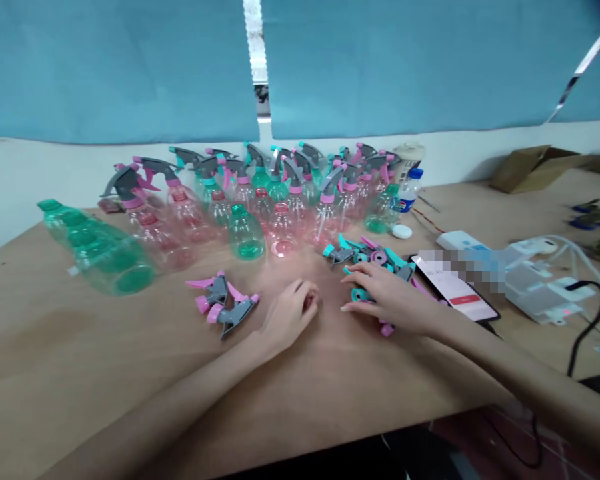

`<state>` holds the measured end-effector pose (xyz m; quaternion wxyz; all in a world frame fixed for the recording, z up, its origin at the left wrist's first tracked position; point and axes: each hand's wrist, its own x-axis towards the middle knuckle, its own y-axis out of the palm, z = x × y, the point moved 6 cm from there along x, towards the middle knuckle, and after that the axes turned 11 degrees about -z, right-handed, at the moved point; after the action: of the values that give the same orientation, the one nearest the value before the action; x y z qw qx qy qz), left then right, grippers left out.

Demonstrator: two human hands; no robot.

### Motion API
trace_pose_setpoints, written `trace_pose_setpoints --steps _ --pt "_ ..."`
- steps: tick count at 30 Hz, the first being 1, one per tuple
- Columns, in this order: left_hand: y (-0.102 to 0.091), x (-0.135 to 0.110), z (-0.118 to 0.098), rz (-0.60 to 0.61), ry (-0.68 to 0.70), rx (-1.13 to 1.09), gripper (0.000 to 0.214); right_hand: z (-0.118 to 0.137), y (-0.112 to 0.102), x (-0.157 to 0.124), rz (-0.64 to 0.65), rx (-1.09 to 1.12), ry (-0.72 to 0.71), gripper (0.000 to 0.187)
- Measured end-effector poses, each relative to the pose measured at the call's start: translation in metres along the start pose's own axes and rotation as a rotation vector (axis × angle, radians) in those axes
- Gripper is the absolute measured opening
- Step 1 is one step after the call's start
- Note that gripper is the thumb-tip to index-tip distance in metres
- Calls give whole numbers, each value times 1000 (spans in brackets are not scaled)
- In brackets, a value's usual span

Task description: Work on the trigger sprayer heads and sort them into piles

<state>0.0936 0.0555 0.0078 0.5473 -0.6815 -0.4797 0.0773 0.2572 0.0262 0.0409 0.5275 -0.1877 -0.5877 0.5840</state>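
My left hand (291, 311) rests on the wooden table (80, 373) with its fingers curled in loosely; nothing shows in them. Just left of it lie two loose grey-and-pink spray heads (223, 303). My right hand (386, 295) lies flat, fingers stretched, over a pile of teal and pink spray heads (367, 255). Behind both hands stands a crowd of pink and green spray bottles (280, 200), most with heads on. A capless green bottle (245, 233) and a capless pink bottle (282, 231) stand in front. Large green bottles (100, 250) lie on their sides at the left.
A phone (455, 288) lies right of my right hand. White boxes (535, 280) with a black cable (587, 313) sit further right. A water bottle (409, 190) and white cap (402, 231) stand behind. Cardboard (535, 168) lies at the back right. A blue curtain hangs behind.
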Motion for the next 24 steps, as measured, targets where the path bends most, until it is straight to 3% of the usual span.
trace_pose_setpoints --steps 5,11,16,24 --pt "28 54 -15 -123 114 41 29 -31 -22 -31 -89 -43 79 49" --pt "47 88 -22 -141 209 84 35 -23 -13 -52 -125 -124 73 71" --pt "50 84 -18 -107 261 110 29 -14 1 -53 -160 -165 62 64" --pt "28 54 -17 -118 242 171 28 -15 3 -47 -172 -205 123 46"
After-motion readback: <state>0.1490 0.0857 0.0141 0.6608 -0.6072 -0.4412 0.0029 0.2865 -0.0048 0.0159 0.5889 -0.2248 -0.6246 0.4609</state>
